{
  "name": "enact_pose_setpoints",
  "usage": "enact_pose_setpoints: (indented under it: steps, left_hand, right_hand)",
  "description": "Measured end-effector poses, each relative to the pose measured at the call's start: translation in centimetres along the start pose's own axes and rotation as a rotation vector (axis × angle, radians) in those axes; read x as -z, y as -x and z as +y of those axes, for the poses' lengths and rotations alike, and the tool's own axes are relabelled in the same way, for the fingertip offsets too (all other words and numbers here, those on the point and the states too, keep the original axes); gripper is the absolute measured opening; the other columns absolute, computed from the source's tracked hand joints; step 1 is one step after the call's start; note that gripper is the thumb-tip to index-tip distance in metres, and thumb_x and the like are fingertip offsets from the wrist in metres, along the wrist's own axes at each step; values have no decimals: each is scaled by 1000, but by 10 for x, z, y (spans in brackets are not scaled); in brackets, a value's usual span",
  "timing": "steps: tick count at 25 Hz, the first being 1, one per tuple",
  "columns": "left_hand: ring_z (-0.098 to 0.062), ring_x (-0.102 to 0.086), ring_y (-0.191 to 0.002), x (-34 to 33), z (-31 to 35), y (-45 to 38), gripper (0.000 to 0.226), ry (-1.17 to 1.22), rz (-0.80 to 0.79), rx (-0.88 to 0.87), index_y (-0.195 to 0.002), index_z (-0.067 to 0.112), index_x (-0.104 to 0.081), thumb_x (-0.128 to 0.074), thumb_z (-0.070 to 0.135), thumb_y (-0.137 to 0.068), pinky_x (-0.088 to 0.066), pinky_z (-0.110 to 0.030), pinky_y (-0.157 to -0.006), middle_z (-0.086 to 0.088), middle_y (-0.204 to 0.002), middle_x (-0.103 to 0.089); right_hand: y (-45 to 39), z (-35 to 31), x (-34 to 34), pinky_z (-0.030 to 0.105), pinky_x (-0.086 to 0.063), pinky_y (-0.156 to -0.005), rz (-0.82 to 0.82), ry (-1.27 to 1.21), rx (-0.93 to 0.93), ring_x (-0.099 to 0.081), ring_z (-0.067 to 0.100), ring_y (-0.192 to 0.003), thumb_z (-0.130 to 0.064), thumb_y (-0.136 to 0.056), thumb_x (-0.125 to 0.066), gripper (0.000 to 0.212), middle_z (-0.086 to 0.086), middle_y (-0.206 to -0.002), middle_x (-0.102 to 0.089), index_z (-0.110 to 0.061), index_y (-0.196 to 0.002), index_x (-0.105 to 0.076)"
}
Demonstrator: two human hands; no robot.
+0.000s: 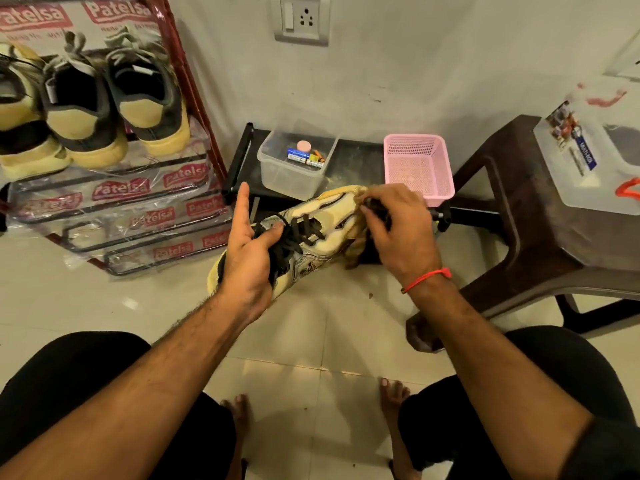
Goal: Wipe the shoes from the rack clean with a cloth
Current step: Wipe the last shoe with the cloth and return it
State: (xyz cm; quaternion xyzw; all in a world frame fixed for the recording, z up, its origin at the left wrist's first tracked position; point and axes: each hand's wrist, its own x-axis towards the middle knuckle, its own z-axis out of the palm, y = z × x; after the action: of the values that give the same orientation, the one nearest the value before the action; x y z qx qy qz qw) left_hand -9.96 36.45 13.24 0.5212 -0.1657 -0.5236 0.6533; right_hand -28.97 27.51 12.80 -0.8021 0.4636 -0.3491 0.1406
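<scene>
The cream and yellow shoe (311, 233) with black laces is held in the air over the tiled floor (311, 341), in front of the person's knees, toe end pointing away toward the low dark bench (356, 157). The left hand (247, 258) grips it at the heel and laced part, thumb pressed into the laces, while its forefinger sticks out straight. The right hand (398, 230) has its fingers (377, 206) curled over the toe end, holding a brownish cloth (355, 252) bunched against the shoe. The step in hand looks like wiping the toe and side of this shoe; the next move probably calls for turning the shoe in the left hand so the cloth can reach an unwiped face, with a firm hold at the heel. The cloth is mostly hidden under the right hand and the shoe, so how much is folded inside the palm cannot be told, nor the state of the sole. On the rack (194, 98) to the left more shoes (114, 109) wait, cut off by the frame edge. A clear tub (294, 168) and a pink basket (420, 168) stand on the bench, and a brown stool (519, 209) carries a clear lidded box (588, 161)
</scene>
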Motion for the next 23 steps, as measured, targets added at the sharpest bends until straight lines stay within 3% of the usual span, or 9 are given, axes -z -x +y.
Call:
enact_pose_setpoints:
  steps: [2, 4, 6, 9, 12, 16, 18, 20, 23]
  left_hand:
    - [-28, -77, -93, 4, 4, -3, 67, 142, 88, 192, -155, 35, -38, -46, -5, -102, -64, -47, -72, -14, -134, -65]
    - [-30, -77, -80, 4, 7, 0, 43, 168, 59, 395, -146, 14, -48, -47, 5, -104, -63, -44, -63, -20, -113, -73]
    - [-30, -76, -90, 1, 7, 4, 45, 44, -38, 445, -148, 8, -46, -52, 19, -105, -64, -44, -70, -20, -115, -73]
    - [-12, -57, -128, 4, 6, 4, 94, -450, -224, 139, -162, 36, -12, -74, 25, -91, -46, -38, -109, 7, -151, -48]
    - [0, -52, -132, 7, -12, 7, 114, -944, -490, -195, -160, 41, 12, -73, 5, -92, -44, -35, -113, 24, -144, -44]
    - [-3, -38, -145, 11, -10, 0, 97, -652, -321, -199, -162, 41, -1, -58, -4, -98, -34, -41, -122, 15, -162, -32]
    - [-11, -38, -147, 11, -4, -5, 91, -488, -198, -143, -160, 46, -8, -57, 1, -99, -36, -46, -121, 9, -165, -30]
    - [-16, -46, -142, 11, 1, -8, 87, -344, -91, -87, -160, 46, -15, -55, -2, -99, -41, -48, -117, 3, -162, -38]
    - [-19, -60, -129, 9, 7, -9, 82, -196, -3, -14, -159, 40, -26, -51, -10, -98, -54, -41, -103, -2, -153, -50]
  right_hand:
    - [-1, 4, 5, 31, -47, -96, 73, -214, -118, -60, 21, -105, -18, -94, -65, 16, 2, -108, -66, -14, -109, -70]
    - [8, -8, -3, 30, -49, -98, -2, -346, -124, -60, 17, -109, -19, -95, -64, 18, 1, -113, -65, -15, -112, -69]
    - [14, -11, -10, 33, -49, -99, -60, -349, -117, -59, 16, -111, -20, -96, -64, 18, 1, -114, -64, -17, -113, -69]
    - [13, -6, -12, 34, -51, -98, -66, -461, -229, -61, 11, -107, -17, -95, -66, 18, 1, -110, -66, -13, -111, -72]
    - [19, -21, -19, 32, -51, -98, -158, -471, -209, -61, 9, -107, -18, -95, -66, 19, -3, -108, -66, -13, -112, -72]
    - [17, -27, -10, 43, -49, -104, -197, -663, -259, -59, 16, -117, -26, -91, -68, 34, 3, -120, -63, -19, -124, -67]
    - [16, -24, 0, 41, -45, -110, -354, -776, -196, -51, 21, -128, -24, -85, -70, 57, 11, -136, -50, -22, -139, -53]
    - [17, -25, 4, 32, -35, -117, -513, -486, 10, -35, 20, -139, -15, -85, -72, 72, 9, -147, -32, -22, -149, -39]
    - [15, -14, 1, 38, -32, -118, -440, -4, 238, -33, 27, -137, -15, -86, -73, 70, 6, -151, -32, -22, -148, -42]
